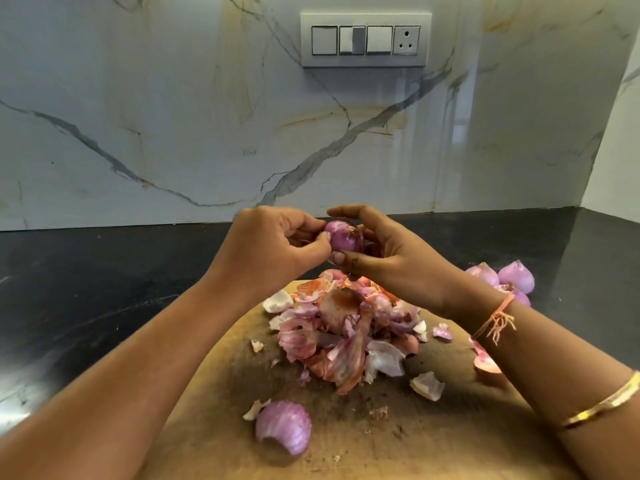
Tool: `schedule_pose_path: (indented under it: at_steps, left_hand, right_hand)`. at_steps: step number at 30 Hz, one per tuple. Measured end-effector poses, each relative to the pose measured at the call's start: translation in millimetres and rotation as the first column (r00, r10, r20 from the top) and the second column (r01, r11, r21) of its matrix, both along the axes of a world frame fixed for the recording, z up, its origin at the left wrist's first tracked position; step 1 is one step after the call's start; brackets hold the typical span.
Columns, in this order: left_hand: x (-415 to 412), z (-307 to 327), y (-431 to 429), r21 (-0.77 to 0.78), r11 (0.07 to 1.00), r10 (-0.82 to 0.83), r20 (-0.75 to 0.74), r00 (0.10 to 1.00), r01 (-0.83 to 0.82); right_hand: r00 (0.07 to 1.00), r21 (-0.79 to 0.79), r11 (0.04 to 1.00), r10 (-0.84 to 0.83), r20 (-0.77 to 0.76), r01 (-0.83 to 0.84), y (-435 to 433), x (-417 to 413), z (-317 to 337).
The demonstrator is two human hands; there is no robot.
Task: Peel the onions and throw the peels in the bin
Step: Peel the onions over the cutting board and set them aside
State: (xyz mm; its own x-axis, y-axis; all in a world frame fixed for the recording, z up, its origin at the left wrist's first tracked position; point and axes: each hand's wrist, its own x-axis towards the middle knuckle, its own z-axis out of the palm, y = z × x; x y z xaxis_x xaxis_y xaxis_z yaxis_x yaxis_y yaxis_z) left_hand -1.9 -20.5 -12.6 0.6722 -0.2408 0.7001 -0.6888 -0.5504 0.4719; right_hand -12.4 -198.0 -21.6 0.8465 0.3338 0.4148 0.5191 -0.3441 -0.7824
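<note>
A small purple onion is held in the air above the wooden cutting board, between both hands. My left hand pinches its left side with thumb and fingertips. My right hand cups it from the right, fingers curled over the top and thumb under it. Below them a heap of pink and white onion peels lies on the board. A curved purple peel piece lies apart near the board's front. No bin is in view.
Several peeled onions sit on the black countertop to the right, behind my right wrist. Loose peel scraps are scattered on the board. A marble wall with a switch panel rises behind the counter.
</note>
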Motion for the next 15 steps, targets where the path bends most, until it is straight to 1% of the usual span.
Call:
schedule_pose_path:
  at_steps: [6,11,13,15]
  left_hand:
    - [2.0,-1.6,0.8,0.057,0.998,0.033,0.135,0.990,-0.041]
    - [0.2,-1.8,-0.6,0.089,0.994,0.049,0.222,0.974,-0.070]
    - [0.7,-2.3,-1.1,0.070,0.994,0.063,0.249,0.966,-0.083]
    - [1.1,-2.5,-1.3,0.008,0.997,0.073,0.247,0.966,-0.077]
  right_hand:
    - [0.997,-0.045,0.999,0.007,0.082,-0.004,1.1,-0.7,-2.5]
    - [0.995,-0.056,0.998,0.011,0.100,-0.006,1.7,-4.9,-0.9]
    - [0.995,-0.044,0.999,0.015,0.099,-0.011,1.9,-5.9,-0.5]
    - [0.996,-0.019,1.000,0.020,0.088,-0.018,2.6,-6.5,-0.4]
